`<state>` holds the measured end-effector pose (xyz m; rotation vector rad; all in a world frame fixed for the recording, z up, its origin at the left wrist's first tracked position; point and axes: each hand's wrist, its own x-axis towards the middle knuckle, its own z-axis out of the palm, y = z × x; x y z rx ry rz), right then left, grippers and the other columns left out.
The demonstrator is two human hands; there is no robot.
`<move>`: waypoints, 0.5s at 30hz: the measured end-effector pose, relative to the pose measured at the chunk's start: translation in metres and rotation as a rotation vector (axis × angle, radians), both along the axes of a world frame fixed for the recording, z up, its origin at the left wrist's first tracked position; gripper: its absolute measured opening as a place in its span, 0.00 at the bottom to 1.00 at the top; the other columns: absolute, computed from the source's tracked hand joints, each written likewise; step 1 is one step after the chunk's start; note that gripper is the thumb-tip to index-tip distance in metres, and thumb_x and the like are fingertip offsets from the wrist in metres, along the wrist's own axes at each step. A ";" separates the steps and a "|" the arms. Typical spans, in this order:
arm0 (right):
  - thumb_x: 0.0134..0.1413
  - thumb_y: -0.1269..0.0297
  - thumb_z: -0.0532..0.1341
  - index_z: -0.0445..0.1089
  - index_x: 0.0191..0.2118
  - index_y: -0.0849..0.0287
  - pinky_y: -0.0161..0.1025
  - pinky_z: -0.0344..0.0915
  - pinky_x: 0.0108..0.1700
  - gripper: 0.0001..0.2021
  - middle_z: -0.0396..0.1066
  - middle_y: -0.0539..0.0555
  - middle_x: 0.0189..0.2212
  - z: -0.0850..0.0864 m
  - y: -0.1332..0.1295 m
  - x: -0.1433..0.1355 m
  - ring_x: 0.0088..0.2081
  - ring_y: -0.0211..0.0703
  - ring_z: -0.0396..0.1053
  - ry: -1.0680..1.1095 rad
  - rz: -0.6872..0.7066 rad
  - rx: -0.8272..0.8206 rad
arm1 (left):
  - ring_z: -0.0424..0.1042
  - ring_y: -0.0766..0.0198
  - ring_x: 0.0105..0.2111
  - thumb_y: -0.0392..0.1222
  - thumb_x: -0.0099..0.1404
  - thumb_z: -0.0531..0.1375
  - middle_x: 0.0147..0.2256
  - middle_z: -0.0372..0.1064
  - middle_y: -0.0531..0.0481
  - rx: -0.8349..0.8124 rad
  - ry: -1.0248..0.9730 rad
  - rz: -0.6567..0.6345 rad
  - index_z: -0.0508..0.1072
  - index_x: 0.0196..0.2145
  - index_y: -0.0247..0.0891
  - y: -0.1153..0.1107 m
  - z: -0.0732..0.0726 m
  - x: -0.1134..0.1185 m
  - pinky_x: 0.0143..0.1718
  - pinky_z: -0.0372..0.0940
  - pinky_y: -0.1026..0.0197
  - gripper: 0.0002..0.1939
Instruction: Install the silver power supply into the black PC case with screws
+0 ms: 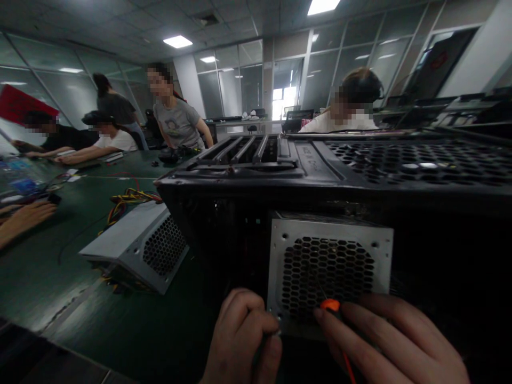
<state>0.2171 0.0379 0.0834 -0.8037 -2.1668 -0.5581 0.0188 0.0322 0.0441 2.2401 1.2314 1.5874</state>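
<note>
A grey power supply unit (pixel 332 229) with a honeycomb grille sits inside the black computer case (pixel 320 165), its screw holes facing me. My left hand (pixel 246 333) is closed at the unit's lower left corner, thumb and forefinger pinched near a screw hole. A small bright spot shows at those fingertips, too small to name. In front of the grille, my right hand (pixel 394 333) holds an orange and black screwdriver (pixel 330 305). Its thin shaft seems to point up and left, and fingers cover much of the handle.
A second power supply (pixel 124 234) with bundled coloured cables (pixel 134 200) lies on the green table (pixel 160 330) left of the case. Another person's hand (pixel 30 218) rests at the far left, near a plastic bottle (pixel 22 178). Several people are around the tables behind.
</note>
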 end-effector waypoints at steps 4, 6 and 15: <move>0.65 0.69 0.45 0.69 0.46 0.58 0.41 0.58 0.40 0.16 0.70 0.52 0.37 -0.003 0.002 -0.002 0.40 0.43 0.62 0.024 0.013 -0.027 | 0.59 0.64 0.32 0.40 0.68 0.45 0.29 0.55 0.52 -0.027 0.002 -0.029 0.61 0.30 0.39 -0.003 -0.001 -0.002 0.36 0.57 0.59 0.10; 0.65 0.70 0.45 0.68 0.47 0.58 0.42 0.57 0.41 0.15 0.70 0.52 0.38 -0.004 0.002 -0.004 0.41 0.44 0.62 0.041 -0.006 -0.038 | 0.59 0.65 0.32 0.40 0.68 0.44 0.29 0.55 0.52 -0.033 0.004 -0.039 0.60 0.30 0.39 -0.004 -0.001 -0.004 0.35 0.57 0.59 0.11; 0.63 0.72 0.48 0.68 0.42 0.58 0.41 0.56 0.41 0.12 0.69 0.51 0.33 0.005 0.010 -0.014 0.38 0.42 0.62 0.040 -0.045 0.021 | 0.60 0.64 0.31 0.38 0.67 0.46 0.28 0.57 0.51 -0.034 0.030 -0.016 0.62 0.28 0.39 -0.007 0.002 -0.012 0.33 0.58 0.60 0.10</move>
